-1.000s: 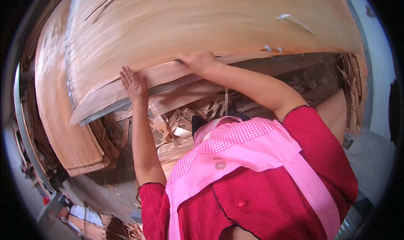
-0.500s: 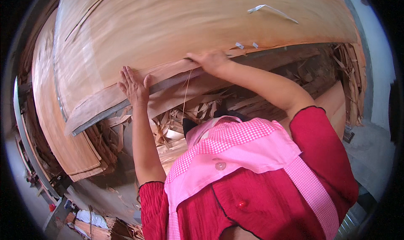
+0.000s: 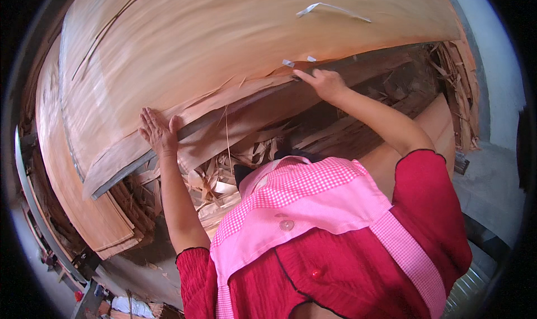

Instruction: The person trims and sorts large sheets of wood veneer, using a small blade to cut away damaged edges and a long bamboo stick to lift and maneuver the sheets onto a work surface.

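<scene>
A broad pale veneer sheet [image 3: 235,22] fills the upper view, with white tape bits and a long dark split on it. A narrow ragged strip [image 3: 112,165] runs along its near edge over a grey edge piece [image 3: 122,174]. My left hand [image 3: 159,131] lies on that strip at left, fingers apart. My right hand [image 3: 327,84] is at the sheet's edge beside the tape, index finger extended and the others curled round a small dark thing, too hidden to name. Below, loose veneer scraps [image 3: 204,187] lie beneath the edge.
More veneer sheets [image 3: 72,201] are stacked at left beside a metal rail [image 3: 42,218]. Torn veneer [image 3: 458,95] hangs at right near a pale wall [image 3: 498,67]. My red sleeves and pink checked apron fill the lower view; bundled veneer lies at bottom left.
My right hand has slid rightward along the sheet's edge, past the tape bits. My left hand stays on the strip. The view has shifted, so the sheet sits further left in the picture.
</scene>
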A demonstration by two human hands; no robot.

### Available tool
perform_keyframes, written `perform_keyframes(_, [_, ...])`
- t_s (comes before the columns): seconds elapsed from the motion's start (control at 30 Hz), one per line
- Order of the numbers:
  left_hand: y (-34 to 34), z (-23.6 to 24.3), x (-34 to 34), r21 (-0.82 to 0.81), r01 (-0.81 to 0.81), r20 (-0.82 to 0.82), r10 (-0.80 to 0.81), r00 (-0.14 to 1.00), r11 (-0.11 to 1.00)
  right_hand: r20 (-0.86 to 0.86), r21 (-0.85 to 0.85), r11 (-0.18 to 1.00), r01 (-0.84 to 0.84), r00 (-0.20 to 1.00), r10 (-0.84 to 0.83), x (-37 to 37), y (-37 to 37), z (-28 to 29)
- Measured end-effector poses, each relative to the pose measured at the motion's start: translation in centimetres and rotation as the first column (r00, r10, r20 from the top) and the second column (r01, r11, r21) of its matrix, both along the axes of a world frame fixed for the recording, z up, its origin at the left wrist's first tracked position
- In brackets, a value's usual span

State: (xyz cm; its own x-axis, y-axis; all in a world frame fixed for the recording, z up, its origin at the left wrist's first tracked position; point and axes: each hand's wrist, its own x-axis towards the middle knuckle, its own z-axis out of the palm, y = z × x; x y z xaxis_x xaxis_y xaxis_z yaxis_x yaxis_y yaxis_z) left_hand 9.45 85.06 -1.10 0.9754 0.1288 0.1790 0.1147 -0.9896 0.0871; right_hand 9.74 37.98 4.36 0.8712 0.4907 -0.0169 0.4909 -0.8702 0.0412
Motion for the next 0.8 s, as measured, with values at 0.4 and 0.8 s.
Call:
perform_keyframes(0.4, [-0.1,0.1,0.2,0.033,0.019,0.038,-0.02,0.999,0.999,-0.057,0.474,0.843,0.255,0.964,-0.259,1.4,5.6,-0.5])
perform_keyframes(0.8, [-0.2,0.1,0.0,0.037,0.026,0.047,-0.028,0.999,0.999,-0.141,0.263,0.943,0.202,0.975,-0.17,0.9,5.7,0.6])
